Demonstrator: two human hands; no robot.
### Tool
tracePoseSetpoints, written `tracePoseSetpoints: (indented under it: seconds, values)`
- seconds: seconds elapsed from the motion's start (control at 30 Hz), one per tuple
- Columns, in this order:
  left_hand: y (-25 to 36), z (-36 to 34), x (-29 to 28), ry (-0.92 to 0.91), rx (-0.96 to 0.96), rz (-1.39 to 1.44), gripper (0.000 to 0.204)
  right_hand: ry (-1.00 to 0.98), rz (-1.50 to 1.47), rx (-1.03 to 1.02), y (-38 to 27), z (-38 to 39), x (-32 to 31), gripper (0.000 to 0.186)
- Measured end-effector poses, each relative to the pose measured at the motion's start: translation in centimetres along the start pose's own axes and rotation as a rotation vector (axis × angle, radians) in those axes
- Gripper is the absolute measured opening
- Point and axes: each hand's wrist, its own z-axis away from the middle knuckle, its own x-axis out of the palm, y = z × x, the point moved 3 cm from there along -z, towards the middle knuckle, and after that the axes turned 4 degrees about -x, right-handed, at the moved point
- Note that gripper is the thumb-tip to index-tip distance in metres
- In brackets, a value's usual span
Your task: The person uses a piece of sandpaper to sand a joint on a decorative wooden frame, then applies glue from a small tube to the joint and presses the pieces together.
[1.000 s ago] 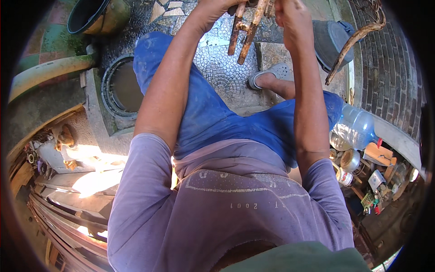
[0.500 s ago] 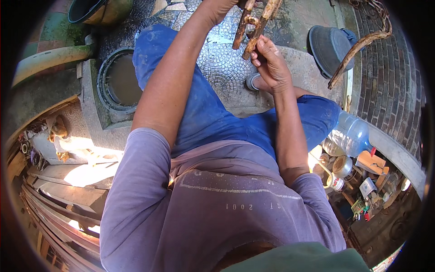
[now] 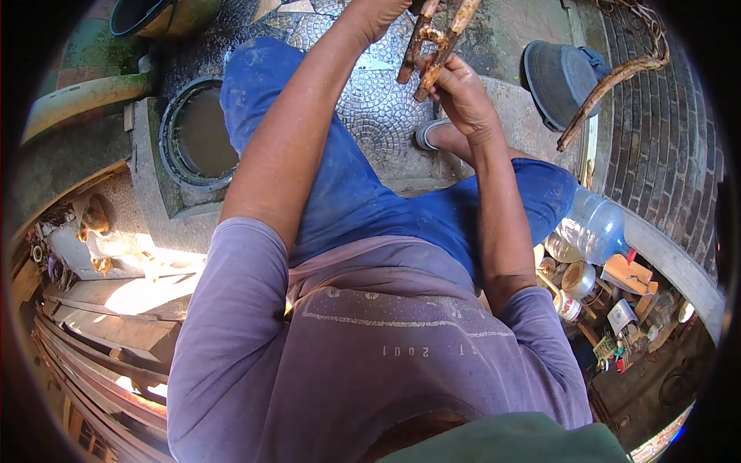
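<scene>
Near the top edge is a forked branch, brown and knobbly, with two long prongs joined by a short bridge and pale patches where the bark is off. My right hand pinches the lower end of its right prong between thumb and fingers. At the upper end of the left prong, my left hand is closed round the wood; the picture's edge cuts off part of its fingers. Both arms reach forward over my blue trousers.
A round basin of murky water is sunk at the left, beside a thick pipe. On the right are a dark tub, a crooked branch, a large clear water bottle and cluttered odds and ends. Planks lie lower left.
My right hand has shifted slightly up and left along the branch, its fingers curled further round the prong. The branch itself has barely moved.
</scene>
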Motion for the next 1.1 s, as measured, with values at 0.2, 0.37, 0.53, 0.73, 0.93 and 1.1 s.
tracePoseSetpoints:
  seconds: [0.2, 0.37, 0.53, 0.73, 0.93, 1.1]
  values:
    - [0.0, -0.2, -1.3, -0.059, 0.001, -0.04, 0.022, 0.119, 0.074, -0.069, -0.3, -1.2, 1.8, 0.021]
    - [-0.1, -0.4, 0.1, 0.017, 0.007, -0.072, 0.024, 0.227, 0.294, 0.073, 0.3, 2.6, -1.5, 0.027]
    - [0.0, -0.9, -0.8, -0.007, 0.002, -0.055, 0.025, 0.408, 0.066, -0.203, -3.4, 5.8, 0.2, 0.029]
    - [0.5, -1.3, -0.2, 0.036, 0.063, -0.032, 0.027, 0.415, 0.948, -0.594, -6.7, 3.9, 4.9, 0.02]
    - [-0.3, -1.6, 0.0, 0.018, 0.031, -0.063, 0.025, 0.34, 1.322, -0.686, -3.2, 6.8, 6.1, 0.03]
    - [0.4, -1.4, -0.2, -0.005, 0.056, 0.006, 0.029, 0.372, 1.261, -0.741, -4.4, 4.9, 6.4, 0.023]
